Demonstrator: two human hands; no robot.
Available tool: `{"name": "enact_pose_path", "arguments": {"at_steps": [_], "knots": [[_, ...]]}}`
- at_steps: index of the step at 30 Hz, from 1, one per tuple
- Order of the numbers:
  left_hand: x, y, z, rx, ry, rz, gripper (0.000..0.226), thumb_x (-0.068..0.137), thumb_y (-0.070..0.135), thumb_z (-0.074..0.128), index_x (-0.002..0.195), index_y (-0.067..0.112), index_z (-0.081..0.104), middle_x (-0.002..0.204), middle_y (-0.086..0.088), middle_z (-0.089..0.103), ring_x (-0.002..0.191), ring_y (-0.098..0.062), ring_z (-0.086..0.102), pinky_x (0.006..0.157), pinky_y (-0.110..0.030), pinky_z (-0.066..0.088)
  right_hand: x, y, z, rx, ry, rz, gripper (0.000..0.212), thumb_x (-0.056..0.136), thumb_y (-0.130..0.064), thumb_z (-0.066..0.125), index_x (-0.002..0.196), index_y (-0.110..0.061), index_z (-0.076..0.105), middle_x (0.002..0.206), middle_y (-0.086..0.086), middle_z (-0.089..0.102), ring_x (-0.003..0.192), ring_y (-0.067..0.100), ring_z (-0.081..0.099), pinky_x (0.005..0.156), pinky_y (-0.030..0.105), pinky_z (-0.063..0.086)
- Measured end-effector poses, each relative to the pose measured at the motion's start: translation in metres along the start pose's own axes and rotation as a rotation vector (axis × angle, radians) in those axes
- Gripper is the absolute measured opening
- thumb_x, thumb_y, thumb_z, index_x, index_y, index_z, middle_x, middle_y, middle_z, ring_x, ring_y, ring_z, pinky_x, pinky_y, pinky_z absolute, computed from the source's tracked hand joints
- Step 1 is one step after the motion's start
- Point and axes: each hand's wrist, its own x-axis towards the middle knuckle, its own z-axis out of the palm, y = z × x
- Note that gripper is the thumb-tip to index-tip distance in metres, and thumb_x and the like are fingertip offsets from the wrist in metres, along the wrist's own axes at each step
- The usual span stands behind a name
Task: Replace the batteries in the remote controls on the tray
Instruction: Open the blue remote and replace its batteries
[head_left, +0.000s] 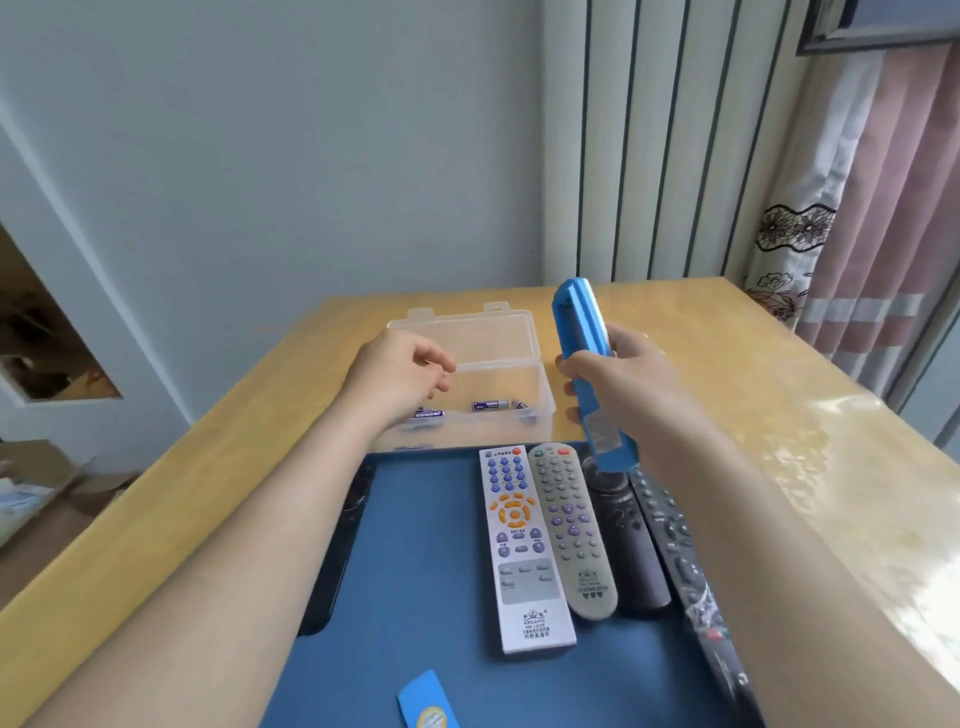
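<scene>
**Blue remote in hand, back cover off**

Right hand raised over far edge of tray, fingers clamped round middle of blue remote. Remote tilted, back toward camera, battery bay open at upper end. Pale sticker low on its back; print unreadable.

Left hand above clear box, fingers loosely curled, thumb and forefinger close together, nothing visible between them.

Box on surface, touching tray's far edge, lid hinged open. Batteries on box floor, blue labels with white lettering, brand too small to read.

On tray, side by side, left to right: white remote, grey remote, black remote, long black remote, the last partly in clear wrap. Logo and lines of print at near ends of white and grey remotes; not legible.

Blue cover flat on tray at near edge, apart from the row. Round yellow-rimmed sticker on it, text illegible.
</scene>
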Motion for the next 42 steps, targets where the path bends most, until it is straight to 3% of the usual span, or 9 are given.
{"name": "enact_pose_path", "arguments": {"at_steps": [8,13,19,22,30,33,35,38,42], "knots": [[0.035,-0.019,-0.005,0.631,-0.404,0.028,0.02,0.083,0.017,0.067,0.102,0.021,0.071,0.104,0.001,0.07,0.093,-0.019,0.064,0.075,-0.024,0.049,0.007,0.013,0.043,-0.385,-0.12,-0.093,0.013,0.095,-0.016,0.051,0.108,-0.014,0.05,0.082,0.001,0.049,0.07,0.018,0.052,0.073,0.042,0.054],[0.045,-0.012,0.002,0.853,-0.512,0.07,0.028,0.073,0.026,0.08,0.094,0.008,0.073,0.094,-0.009,0.073,0.075,-0.026,0.062,0.064,-0.029,0.051,0.007,0.02,0.048,-0.451,-0.093,-0.157,0.014,0.095,-0.018,0.051,0.108,-0.013,0.05,0.08,0.001,0.05,0.071,0.018,0.05,0.059,0.03,0.042],[0.046,-0.011,0.0,0.799,-0.563,0.071,0.024,0.065,0.028,0.084,0.082,0.015,0.072,0.086,-0.003,0.071,0.075,-0.019,0.061,0.054,-0.022,0.045,0.008,0.019,0.047,-0.296,-0.002,-0.154,0.009,0.09,-0.012,0.051,0.099,-0.013,0.051,0.074,0.001,0.048,0.062,0.018,0.048,0.05,0.031,0.043],[0.045,-0.013,-0.003,0.773,-0.557,0.08,0.019,0.067,0.028,0.083,0.079,0.017,0.072,0.081,0.001,0.068,0.074,-0.017,0.058,0.053,-0.022,0.043,0.008,0.016,0.047,-0.173,0.034,-0.103,0.015,0.09,-0.011,0.053,0.105,-0.011,0.054,0.079,0.005,0.049,0.068,0.021,0.05,0.069,0.047,0.056],[0.045,-0.015,0.002,0.771,-0.565,0.131,0.012,0.078,0.013,0.075,0.073,0.019,0.066,0.077,0.0,0.065,0.077,-0.02,0.059,0.055,-0.025,0.046,0.003,0.013,0.045,-0.025,-0.024,0.009,0.022,0.092,-0.013,0.054,0.113,-0.02,0.053,0.1,0.011,0.061,0.069,0.017,0.054,0.055,0.024,0.05],[0.042,-0.014,-0.008,0.558,-0.41,0.136,0.005,0.074,0.014,0.074,0.077,0.014,0.069,0.074,-0.004,0.072,0.067,-0.018,0.065,0.063,-0.028,0.055,0.003,0.011,0.043,0.156,-0.052,0.074,0.017,0.088,-0.009,0.058,0.102,-0.019,0.056,0.107,0.023,0.065,0.077,0.02,0.057,0.06,0.028,0.055],[0.03,-0.009,-0.017,0.079,-0.241,0.078,0.01,0.075,0.007,0.076,0.081,0.011,0.069,0.068,-0.007,0.072,0.055,-0.016,0.063,0.059,-0.025,0.055,0.003,0.009,0.042,0.32,-0.097,0.124,0.018,0.087,-0.006,0.061,0.104,-0.011,0.057,0.098,0.023,0.066,0.077,0.021,0.057,0.06,0.029,0.055],[-0.006,0.006,-0.025,-0.617,-0.204,0.035,0.025,0.079,0.002,0.074,0.1,0.01,0.065,0.067,-0.007,0.07,0.05,-0.011,0.06,0.053,-0.018,0.052,0.0,0.006,0.041,0.47,-0.232,0.131,0.021,0.089,-0.008,0.066,0.107,-0.003,0.056,0.087,0.014,0.065,0.072,0.019,0.059,0.058,0.027,0.052],[-0.044,0.01,-0.014,-0.809,-0.133,0.056,0.024,0.08,0.005,0.072,0.1,0.014,0.064,0.065,-0.006,0.07,0.051,-0.011,0.059,0.054,-0.017,0.051,-0.006,0.002,0.044,0.382,-0.327,0.066,0.027,0.085,-0.006,0.072,0.106,0.0,0.057,0.08,0.014,0.064,0.069,0.019,0.062,0.057,0.025,0.052]]}}
